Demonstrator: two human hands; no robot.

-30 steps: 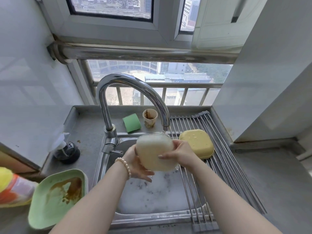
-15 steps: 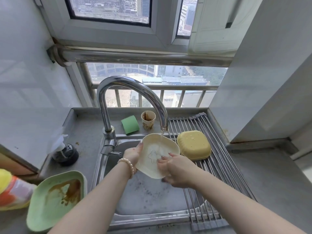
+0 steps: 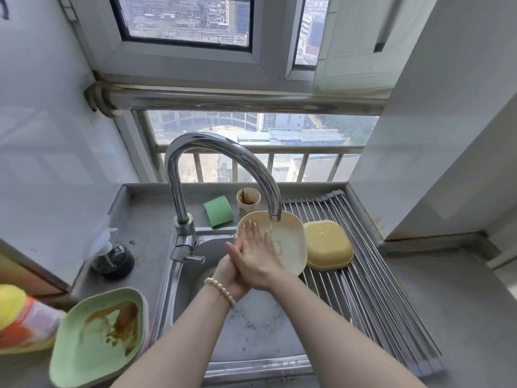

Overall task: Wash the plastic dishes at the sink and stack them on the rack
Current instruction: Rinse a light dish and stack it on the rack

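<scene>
I hold a cream plastic plate (image 3: 291, 242) tilted under the faucet (image 3: 223, 152), and a thin stream of water runs onto it. My right hand (image 3: 257, 253) lies flat inside the plate with straight fingers. My left hand (image 3: 228, 275), with a pearl bracelet at the wrist, grips the plate's near left edge and is mostly hidden behind the right hand. A yellow dish (image 3: 327, 245) lies upside down on the metal roll-up rack (image 3: 377, 289) right of the sink (image 3: 251, 331). A green plate (image 3: 98, 337) smeared with brown sauce sits on the counter at the left.
A green sponge (image 3: 218, 211) and a stained paper cup (image 3: 248, 201) stand behind the sink. A dark pump bottle (image 3: 113, 256) and a yellow-orange bottle (image 3: 19, 320) are at the left. Walls close in on both sides.
The plate went from underside-up under the tap to inside-up. My right hand moved from its edge to lie flat inside it. The foam in the sink has mostly drained.
</scene>
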